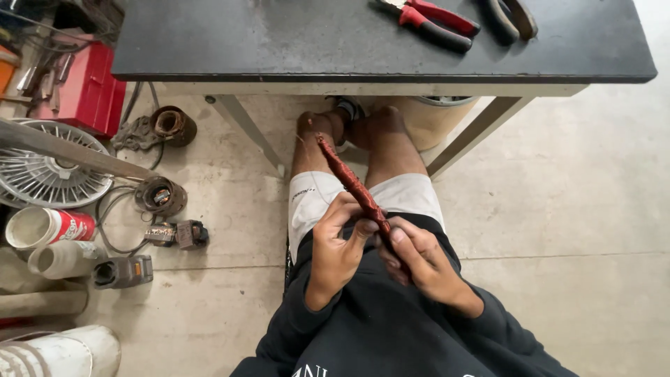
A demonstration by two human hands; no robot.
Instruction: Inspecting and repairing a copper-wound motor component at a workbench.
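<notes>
I sit on a low seat with my knees under a dark table. Both hands hold a long reddish-brown bundle of copper wire (347, 178) that slants from my lap up toward my left knee. My left hand (336, 248) wraps its lower part with the thumb on top. My right hand (419, 258) grips the bundle's near end, fingers curled under it.
The dark table (314, 42) carries red-handled pliers (433, 19) and another tool (513, 17). On the floor at left lie a wheel cover (45, 171), motor coils (162, 195), a red toolbox (87, 91), cans and pipes. A bucket (433, 119) stands under the table.
</notes>
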